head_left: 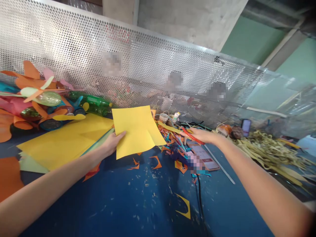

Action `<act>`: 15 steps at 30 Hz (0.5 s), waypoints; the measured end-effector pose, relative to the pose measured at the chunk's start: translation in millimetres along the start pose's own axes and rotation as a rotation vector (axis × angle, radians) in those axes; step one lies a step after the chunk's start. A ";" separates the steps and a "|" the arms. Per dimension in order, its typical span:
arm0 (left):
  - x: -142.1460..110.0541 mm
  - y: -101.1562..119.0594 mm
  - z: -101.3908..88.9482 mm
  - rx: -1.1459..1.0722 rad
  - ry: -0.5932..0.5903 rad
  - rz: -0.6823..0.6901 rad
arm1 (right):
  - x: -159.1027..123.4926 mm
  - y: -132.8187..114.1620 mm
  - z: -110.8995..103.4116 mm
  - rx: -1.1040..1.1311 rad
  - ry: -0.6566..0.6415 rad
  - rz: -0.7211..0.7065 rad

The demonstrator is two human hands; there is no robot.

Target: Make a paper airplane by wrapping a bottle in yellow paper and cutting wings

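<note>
Paper sheet (135,131), yellow, above the blue table (116,197): pinching its left edge with left hand (112,144) nearly closed, probably steadying it; curling right hand (201,135) partly around red tool (191,135), maybe scissors.

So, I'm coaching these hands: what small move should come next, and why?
Probably bring the right hand in toward the yellow sheet: the left hand holds it up by its left edge, while the red tool in the right hand is apart from it, by the paper scraps.
</note>
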State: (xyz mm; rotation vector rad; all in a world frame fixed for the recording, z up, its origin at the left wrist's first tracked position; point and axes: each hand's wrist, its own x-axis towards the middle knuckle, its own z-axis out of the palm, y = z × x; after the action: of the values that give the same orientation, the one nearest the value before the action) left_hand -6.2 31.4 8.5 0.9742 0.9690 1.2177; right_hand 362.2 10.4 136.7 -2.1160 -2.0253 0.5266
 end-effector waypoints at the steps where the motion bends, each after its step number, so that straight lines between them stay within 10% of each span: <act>1: 0.7 -0.5 -0.2 0.011 0.002 0.011 | -0.8 5.2 3.6 0.238 -0.081 0.010; 10: -2.0 -1.0 2.4 0.297 0.052 0.121 | -14.8 0.1 47.1 0.886 -0.222 -0.024; 15: -5.5 22.6 8.5 0.582 0.135 0.233 | -26.3 -24.6 77.6 0.984 0.030 -0.104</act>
State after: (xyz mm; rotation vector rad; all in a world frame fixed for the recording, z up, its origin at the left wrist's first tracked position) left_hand -5.1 27.3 33.0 1.5072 1.3879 1.2267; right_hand 310.7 -23.5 77.4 -1.3829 -1.3687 1.1523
